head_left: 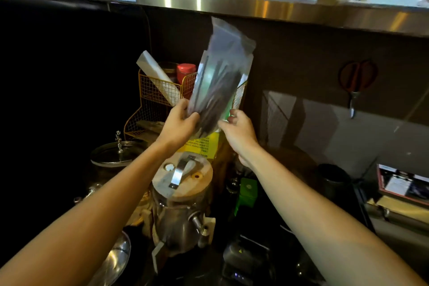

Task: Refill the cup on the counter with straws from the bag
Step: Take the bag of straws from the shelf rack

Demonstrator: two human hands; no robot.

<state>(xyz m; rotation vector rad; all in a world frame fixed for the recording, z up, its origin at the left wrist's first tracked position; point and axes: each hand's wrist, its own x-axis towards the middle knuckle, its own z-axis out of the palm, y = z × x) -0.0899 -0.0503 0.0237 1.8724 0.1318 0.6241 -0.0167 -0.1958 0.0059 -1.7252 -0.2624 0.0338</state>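
Observation:
A clear plastic bag [220,76] full of dark straws stands upright in the air in front of me, its top reaching nearly to the steel shelf. My left hand [178,123] grips the bag's lower left side, thumb across the front. My right hand [239,132] touches the lower right corner, fingers curled at the bag's edge. The picture is blurred around the bag. A dark cup [334,181] stands on the counter at the right; I cannot tell what is inside it.
A gold wire basket [155,90] with a white roll and a red-lidded jar stands behind the bag. Below my arms sit a wooden-lidded glass jar [183,183], a glass-lidded pot [113,153] and a green box [247,193]. Scissors [355,81] hang on the right wall. A steel shelf [232,7] runs overhead.

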